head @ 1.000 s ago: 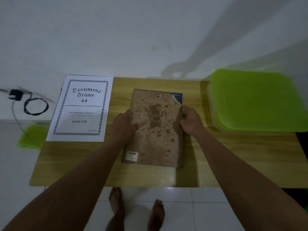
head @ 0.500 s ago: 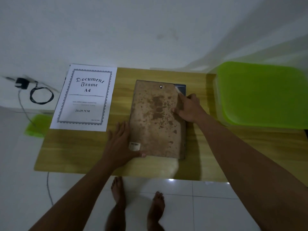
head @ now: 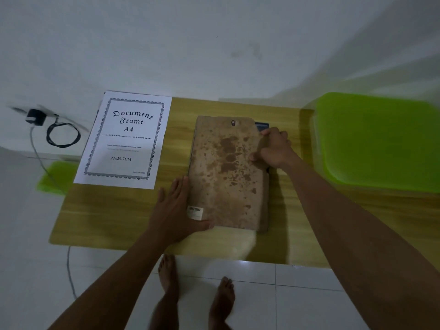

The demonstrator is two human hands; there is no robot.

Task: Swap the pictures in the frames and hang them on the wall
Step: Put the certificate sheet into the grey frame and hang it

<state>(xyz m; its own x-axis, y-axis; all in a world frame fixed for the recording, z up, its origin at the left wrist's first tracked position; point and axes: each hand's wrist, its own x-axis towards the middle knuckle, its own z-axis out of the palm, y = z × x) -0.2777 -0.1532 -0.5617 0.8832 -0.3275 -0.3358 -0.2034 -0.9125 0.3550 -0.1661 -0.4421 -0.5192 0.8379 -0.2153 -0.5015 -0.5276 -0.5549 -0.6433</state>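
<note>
Since a second ago my left hand (head: 176,210) has slid down to the 7 o'clock corner of the face-down frame (head: 262,126) on the table (head: 107,210), lying flat with straight fingers. Right hand (head: 273,148) curls onto the backing board (head: 226,177) edge at 2 o'clock. Opening step, I reckon, so next I'd pry it up.

The left hand (head: 176,210) has slid down to the backing board's (head: 226,175) lower-left corner. The right hand (head: 273,148) has moved up its right edge.
</note>
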